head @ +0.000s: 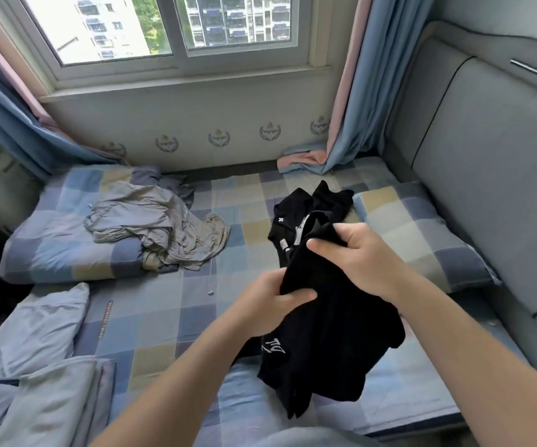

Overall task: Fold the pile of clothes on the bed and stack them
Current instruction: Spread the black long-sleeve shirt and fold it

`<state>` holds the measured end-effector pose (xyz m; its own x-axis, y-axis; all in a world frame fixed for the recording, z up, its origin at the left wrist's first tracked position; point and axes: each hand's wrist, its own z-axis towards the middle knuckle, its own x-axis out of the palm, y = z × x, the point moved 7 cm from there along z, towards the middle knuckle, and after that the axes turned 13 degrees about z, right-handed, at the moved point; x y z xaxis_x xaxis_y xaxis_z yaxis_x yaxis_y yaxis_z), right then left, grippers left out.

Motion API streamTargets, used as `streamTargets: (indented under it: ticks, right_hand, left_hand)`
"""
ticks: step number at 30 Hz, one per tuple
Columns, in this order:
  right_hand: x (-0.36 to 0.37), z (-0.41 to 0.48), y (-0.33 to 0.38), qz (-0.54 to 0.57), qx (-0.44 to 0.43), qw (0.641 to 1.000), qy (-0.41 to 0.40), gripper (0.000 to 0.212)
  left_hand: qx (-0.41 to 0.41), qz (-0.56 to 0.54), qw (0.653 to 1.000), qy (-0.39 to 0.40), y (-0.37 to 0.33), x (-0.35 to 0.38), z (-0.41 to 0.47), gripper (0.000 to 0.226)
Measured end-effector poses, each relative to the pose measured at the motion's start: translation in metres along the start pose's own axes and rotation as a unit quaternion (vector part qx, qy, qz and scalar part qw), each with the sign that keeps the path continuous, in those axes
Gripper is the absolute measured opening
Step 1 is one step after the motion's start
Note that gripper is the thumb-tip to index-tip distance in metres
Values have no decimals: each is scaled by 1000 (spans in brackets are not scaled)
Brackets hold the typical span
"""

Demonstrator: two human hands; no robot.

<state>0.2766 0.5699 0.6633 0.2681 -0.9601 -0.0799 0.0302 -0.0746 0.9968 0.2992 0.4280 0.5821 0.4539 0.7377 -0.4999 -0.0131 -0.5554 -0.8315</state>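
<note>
The left hand and right hand both clutch a bunched black garment, with seemingly another black piece just beyond them.

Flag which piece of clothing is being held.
The black garment with white lettering, gripped by left hand and right hand. The other black garment and the grey clothes lie loose on the bed.

Black garment covers fingers of the left hand.
</note>
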Motion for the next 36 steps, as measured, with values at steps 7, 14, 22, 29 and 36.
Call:
streamTargets:
  ticks: [7, 14, 22, 29, 36]
  right_hand:
    - [-38, -7, 7, 26, -3, 999, -44, 13]
    - [-41, -4, 8, 110, -6, 990, -83, 11]
    - [-100, 17, -48, 88, 47, 961, -257, 8]
    - [-95, -7, -66, 32, 38, 936, -349, 18]
    - [50, -17, -61, 53, 59, 997, 24, 30]
  left_hand:
    - [-28, 39, 994, -103, 26, -32, -6, 41]
    - [-91, 79, 984, -128, 55, -25, -4, 29]
    - [-57, 32, 983, -169, 35, -60, -15, 37]
    - [-142, -257, 903, -315, 15, -105, -27, 33]
    - [-102, -378, 895, -214, -40, -89, -18, 29]
